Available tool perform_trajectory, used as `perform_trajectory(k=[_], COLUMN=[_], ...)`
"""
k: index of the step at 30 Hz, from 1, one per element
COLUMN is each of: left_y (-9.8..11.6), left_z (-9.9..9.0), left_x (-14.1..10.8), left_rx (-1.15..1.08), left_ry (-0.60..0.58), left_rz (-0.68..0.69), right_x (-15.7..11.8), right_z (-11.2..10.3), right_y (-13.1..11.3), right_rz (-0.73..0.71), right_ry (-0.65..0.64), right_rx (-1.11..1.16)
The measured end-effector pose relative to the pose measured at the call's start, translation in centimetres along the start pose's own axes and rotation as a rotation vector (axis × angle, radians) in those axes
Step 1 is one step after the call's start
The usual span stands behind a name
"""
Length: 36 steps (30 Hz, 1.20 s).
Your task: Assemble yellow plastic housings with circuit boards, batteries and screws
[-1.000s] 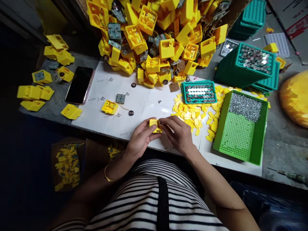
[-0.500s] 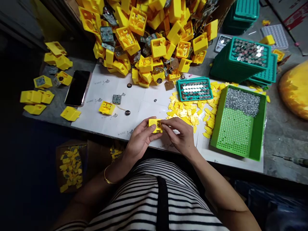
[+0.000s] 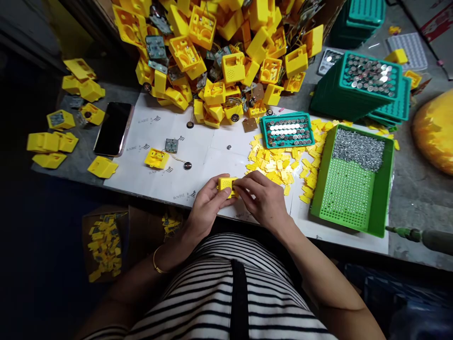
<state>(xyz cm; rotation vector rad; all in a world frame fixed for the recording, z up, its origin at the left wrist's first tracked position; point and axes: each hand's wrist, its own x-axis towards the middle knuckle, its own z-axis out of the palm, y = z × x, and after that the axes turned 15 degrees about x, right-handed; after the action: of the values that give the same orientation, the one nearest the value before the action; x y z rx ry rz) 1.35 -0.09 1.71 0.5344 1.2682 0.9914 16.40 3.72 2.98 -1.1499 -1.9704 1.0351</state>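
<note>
A small yellow plastic case (image 3: 225,184) with a grid of speaker holes is gripped in my left hand (image 3: 205,208), thumb on its face and fingers behind. At the case's right end, the bent fingers of my right hand (image 3: 264,198) are pinched together and cover the recess there. Whatever lies between those fingertips is hidden. Beyond my hands, a single button cell (image 3: 229,147) rests on the white sheet (image 3: 208,160). Farther left lie an opened yellow case (image 3: 156,158), a circuit board (image 3: 171,145) and a small round speaker (image 3: 188,165) on wires.
Yellow cases (image 3: 233,68) with wired boards heap up at the back. A teal tray (image 3: 287,131) of button cells stands beside loose yellow covers (image 3: 271,165). Right are a green basket (image 3: 318,198) of screws, stacked teal trays (image 3: 339,94) and a screwdriver (image 3: 410,233). A phone (image 3: 113,129) lies left.
My right fingers have moved slightly left over the case's end and now cover its recess. The screwdriver at the right edge has come farther left into view.
</note>
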Motion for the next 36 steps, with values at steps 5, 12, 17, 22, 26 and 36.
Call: perform_trajectory(k=[5,12,17,22,26,36], left_y=[0.4,1.1,1.1,1.2,1.3,0.7], left_z=[-0.6,-1.5,-2.3,-2.3,-2.0,-1.5], left_x=[0.4,0.5,0.8,0.9,0.9,0.9], left_rx=[-0.055,-0.099,-0.097,-0.094,-0.096,-0.054], left_ry=[-0.051,-0.025,-0.036,-0.045,-0.026,0.023], left_rz=[-0.071,-0.117,-0.088,-0.080,-0.080,-0.068], right_x=[3.3,10.5,11.3,10.7,9.7,2.9], right_z=[0.1,1.0,1.0,0.5,0.4,-0.3], right_y=[0.9,2.1,2.5,2.8,2.7,2.4], right_rz=[0.080,0.180,0.225,0.204,0.129,0.152], right_ry=[0.044,-0.195,-0.219,-0.204,-0.280,0.056], right_rx=[0.167,-0.517,-0.503,-0.460,-0.441,0.476])
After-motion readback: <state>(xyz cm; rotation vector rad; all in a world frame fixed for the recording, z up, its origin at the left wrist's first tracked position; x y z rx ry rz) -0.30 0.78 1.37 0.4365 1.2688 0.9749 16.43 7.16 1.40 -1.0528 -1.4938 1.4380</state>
